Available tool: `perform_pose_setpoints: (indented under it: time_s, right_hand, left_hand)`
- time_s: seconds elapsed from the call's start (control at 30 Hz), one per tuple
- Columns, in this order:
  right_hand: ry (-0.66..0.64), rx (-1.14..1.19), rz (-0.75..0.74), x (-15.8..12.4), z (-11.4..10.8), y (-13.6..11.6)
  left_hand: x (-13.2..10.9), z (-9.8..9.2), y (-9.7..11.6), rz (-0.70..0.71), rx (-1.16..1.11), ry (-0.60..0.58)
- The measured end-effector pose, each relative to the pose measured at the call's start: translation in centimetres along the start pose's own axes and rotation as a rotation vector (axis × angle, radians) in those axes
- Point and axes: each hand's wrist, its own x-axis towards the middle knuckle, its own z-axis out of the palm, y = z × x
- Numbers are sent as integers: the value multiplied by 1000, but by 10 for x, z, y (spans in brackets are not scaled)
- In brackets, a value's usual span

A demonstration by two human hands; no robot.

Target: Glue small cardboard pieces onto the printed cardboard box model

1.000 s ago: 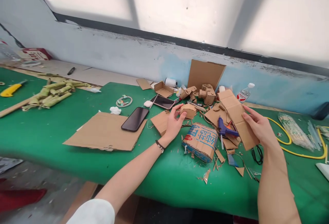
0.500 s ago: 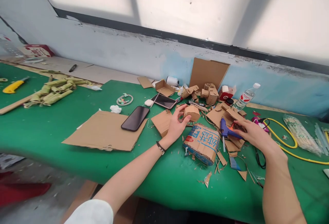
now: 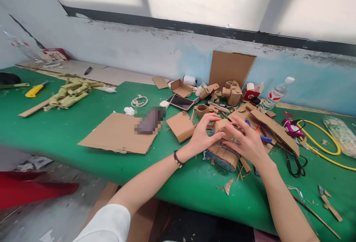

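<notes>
My left hand (image 3: pixel 204 135) and my right hand (image 3: pixel 246 142) meet over the green table (image 3: pixel 83 123), both gripping a small folded cardboard piece (image 3: pixel 222 127) between thumbs and fingers. Just below them lies a printed cardboard box (image 3: pixel 222 155) with blue and red markings. A blue glue gun (image 3: pixel 265 139) pokes out to the right of my right hand. A long folded cardboard strip (image 3: pixel 275 129) lies past it on the heap of scraps.
A flat cardboard sheet (image 3: pixel 119 133) with a phone (image 3: pixel 150 121) on it lies to the left. More cardboard models (image 3: pixel 232 92), a tablet (image 3: pixel 182 102), a water bottle (image 3: pixel 275 94), scissors (image 3: pixel 294 162) and a yellow hose (image 3: pixel 325 149) crowd the back and right. Bamboo pieces (image 3: pixel 71 92) and a yellow knife (image 3: pixel 35 90) lie far left.
My right hand laid down the long cardboard strip and came left to the small cardboard piece. My left hand carried that piece nearer, over the printed box. The camera shifted left.
</notes>
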Motion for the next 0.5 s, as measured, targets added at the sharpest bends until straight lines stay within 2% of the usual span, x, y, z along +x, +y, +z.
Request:
perform_pose_setpoints:
  time_s: [0.1,0.2,0.27,0.37,0.5]
  right_hand:
    - [-40,35,23,-3,13,-6]
    - [38,126,111,-8,16,-3]
    - [119,206,234,-10,16,2]
    - [197,321,420,-12,13,9]
    - [206,336,466,-12,11,9]
  left_hand:
    - [-3,7,0,-37,27,19]
    - [2,4,-3,-82,-22,-36]
    - [6,-1,-5,-122,-72,-60]
    - [11,-6,-6,-156,-93,-36]
    - [12,-10,-6,-104,-27,16]
